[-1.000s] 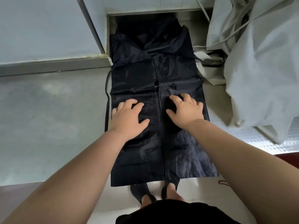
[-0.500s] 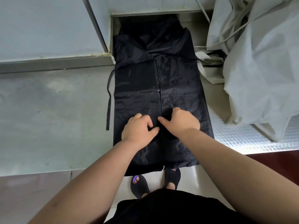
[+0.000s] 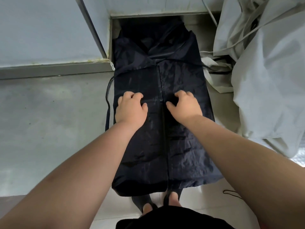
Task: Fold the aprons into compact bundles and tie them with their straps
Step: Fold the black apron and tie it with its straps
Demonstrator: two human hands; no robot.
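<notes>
Apron (image 3: 181, 146), dark navy and slightly shiny, lay lengthwise on the grey metal counter (image 3: 49, 126) as seen from the head camera. Its two long sides were folded inward and met along a straight line down the middle. Its near end hung a little over the counter's front edge. Its far end reached into a shadowed recess below the pale wall panel (image 3: 41, 30). A thin dark strap (image 3: 107, 103) ran in a loose curve along the apron's left edge, lying on the bare counter just beside the cloth.

Both hands rested on the apron about halfway along it, well apart, one on each side of the middle line. The left hand (image 3: 131, 110) sat on the left flap near its outer edge, and the right hand (image 3: 185, 105) sat on the right flap. On both, the fingers were bent with the tips down on the cloth; whether any fabric was pinched beneath them could not be told.

A heap of pale grey cloth (image 3: 267, 83) lay on the counter to the right, close beside the apron. Below the counter edge, feet in dark sandals (image 3: 143, 202) stood on light floor tiles, and a thin black cord (image 3: 231, 194) lay on the floor to their right.
</notes>
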